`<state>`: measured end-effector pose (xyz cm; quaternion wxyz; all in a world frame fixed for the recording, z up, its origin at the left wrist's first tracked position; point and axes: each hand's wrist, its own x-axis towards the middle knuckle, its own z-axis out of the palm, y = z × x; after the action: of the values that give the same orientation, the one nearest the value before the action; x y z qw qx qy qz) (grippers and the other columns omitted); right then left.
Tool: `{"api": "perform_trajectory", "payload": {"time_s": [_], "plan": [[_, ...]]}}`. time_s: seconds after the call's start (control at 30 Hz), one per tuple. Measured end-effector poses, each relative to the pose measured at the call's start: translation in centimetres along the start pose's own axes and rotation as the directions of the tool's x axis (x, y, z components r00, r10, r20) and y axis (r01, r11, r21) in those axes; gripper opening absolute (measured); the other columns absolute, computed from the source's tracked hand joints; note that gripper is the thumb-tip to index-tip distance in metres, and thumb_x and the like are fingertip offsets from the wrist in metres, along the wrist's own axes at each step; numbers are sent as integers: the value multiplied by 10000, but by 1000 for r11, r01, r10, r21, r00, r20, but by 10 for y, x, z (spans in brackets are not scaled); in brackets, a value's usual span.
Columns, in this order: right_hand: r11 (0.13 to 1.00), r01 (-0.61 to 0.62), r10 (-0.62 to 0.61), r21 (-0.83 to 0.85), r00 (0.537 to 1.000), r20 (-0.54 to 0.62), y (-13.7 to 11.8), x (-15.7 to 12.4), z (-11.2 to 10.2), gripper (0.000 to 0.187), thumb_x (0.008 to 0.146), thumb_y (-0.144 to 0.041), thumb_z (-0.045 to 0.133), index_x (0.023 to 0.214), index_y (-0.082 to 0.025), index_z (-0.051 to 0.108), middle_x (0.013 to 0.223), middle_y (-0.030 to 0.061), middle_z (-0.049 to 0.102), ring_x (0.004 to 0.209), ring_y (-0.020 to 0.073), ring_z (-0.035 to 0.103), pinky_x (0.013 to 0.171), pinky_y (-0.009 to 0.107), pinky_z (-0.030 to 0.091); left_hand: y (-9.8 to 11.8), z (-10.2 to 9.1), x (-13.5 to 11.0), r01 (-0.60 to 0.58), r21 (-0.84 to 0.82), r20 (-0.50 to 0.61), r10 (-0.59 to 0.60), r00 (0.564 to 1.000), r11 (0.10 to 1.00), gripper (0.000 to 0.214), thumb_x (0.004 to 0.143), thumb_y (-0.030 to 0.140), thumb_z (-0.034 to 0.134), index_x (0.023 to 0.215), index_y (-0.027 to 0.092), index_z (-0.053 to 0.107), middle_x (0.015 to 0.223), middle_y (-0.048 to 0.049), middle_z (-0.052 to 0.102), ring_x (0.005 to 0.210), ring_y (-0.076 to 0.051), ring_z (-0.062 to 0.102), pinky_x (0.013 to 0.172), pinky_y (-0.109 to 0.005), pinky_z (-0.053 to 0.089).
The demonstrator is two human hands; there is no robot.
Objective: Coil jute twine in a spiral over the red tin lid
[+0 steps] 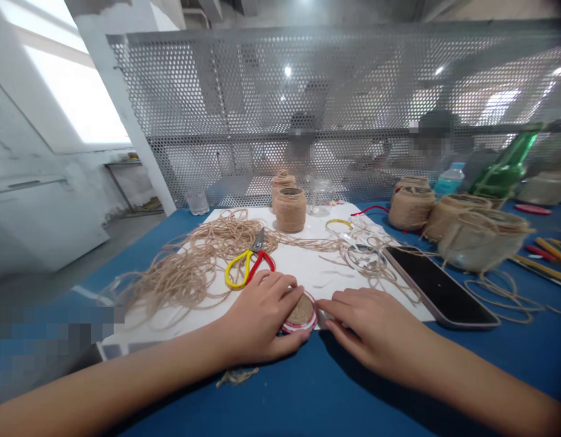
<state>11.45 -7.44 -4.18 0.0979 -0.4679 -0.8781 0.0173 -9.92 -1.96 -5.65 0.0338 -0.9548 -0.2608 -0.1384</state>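
Observation:
A round disc (301,311) with a coil of tan twine on its face and a red-and-white rim lies at the front edge of the white paper. My left hand (266,312) grips it from the left, fingers over the top and thumb along the near edge. At its right side, my right hand (369,328) has curled fingers, with index finger and thumb close together by the rim; whatever is between them is too small to make out. Scissors (252,261) with one yellow and one red handle lie beyond my left hand, beside a loose heap of twine (184,273).
Twine-wrapped jars (290,210) stand at the back beside a clear glass jar (320,199). On the right are a phone (439,285), more wrapped jars (411,209), a green bottle (508,164) and pens (542,267). A perforated metal screen (244,121) closes off the far side.

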Motion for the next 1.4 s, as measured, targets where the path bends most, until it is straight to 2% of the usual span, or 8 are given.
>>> {"api": "perform_trajectory", "payload": {"time_s": [0.27, 0.43, 0.73, 0.9, 1.13, 1.4], "plan": [[1000, 5, -5, -27, 1000, 24, -1, 1, 0, 211, 908, -220, 380, 935, -210, 589, 808, 15, 607, 726, 163, 527, 645, 302, 308, -1, -1, 0, -27, 13, 24, 27, 999, 1000, 528, 858, 488, 447, 1278, 168, 455, 1089, -114, 552, 984, -272, 481, 885, -440, 346], [1000, 5, -4, -25, 1000, 17, -1, 1, 1, 205, 909, -224, 374, 908, -207, 578, 803, 18, 604, 714, 161, 520, 644, 296, 309, 1, -5, 2, -23, -3, 55, 23, 998, 1000, 404, 848, 464, 475, 1161, 213, 516, 1019, -76, 555, 945, -248, 484, 858, -410, 354], [999, 9, -8, -35, 1000, 21, -2, 2, 1, 226, 910, -227, 364, 938, -202, 587, 806, 28, 607, 722, 173, 528, 655, 303, 322, -1, -1, 2, -75, -81, 21, 77, 997, 994, 412, 855, 408, 487, 1187, 164, 490, 1113, -106, 541, 1030, -254, 470, 918, -406, 358], [999, 19, -19, -38, 1000, 7, -2, 4, 1, 209, 905, -221, 380, 913, -194, 587, 791, 32, 606, 711, 166, 528, 654, 298, 321, 0, -2, 3, -105, -91, 15, 107, 994, 990, 417, 871, 392, 472, 1209, 148, 471, 1095, -124, 565, 1023, -260, 495, 904, -411, 386], [999, 13, -12, -45, 1000, 12, -3, 1, 2, 209, 908, -226, 377, 931, -200, 584, 810, 28, 612, 722, 169, 531, 659, 300, 325, 2, 0, 2, -89, -131, 37, 95, 995, 987, 380, 872, 341, 476, 1195, 141, 474, 1112, -126, 540, 1019, -242, 501, 895, -368, 425], [999, 7, -6, -49, 1000, 23, -3, 2, 2, 231, 914, -232, 360, 955, -195, 584, 835, 36, 617, 750, 180, 540, 680, 308, 337, 6, 3, 2, -84, -83, 54, 89, 995, 993, 377, 865, 294, 463, 1209, 140, 467, 1136, -124, 529, 1010, -248, 501, 894, -378, 425]]}}
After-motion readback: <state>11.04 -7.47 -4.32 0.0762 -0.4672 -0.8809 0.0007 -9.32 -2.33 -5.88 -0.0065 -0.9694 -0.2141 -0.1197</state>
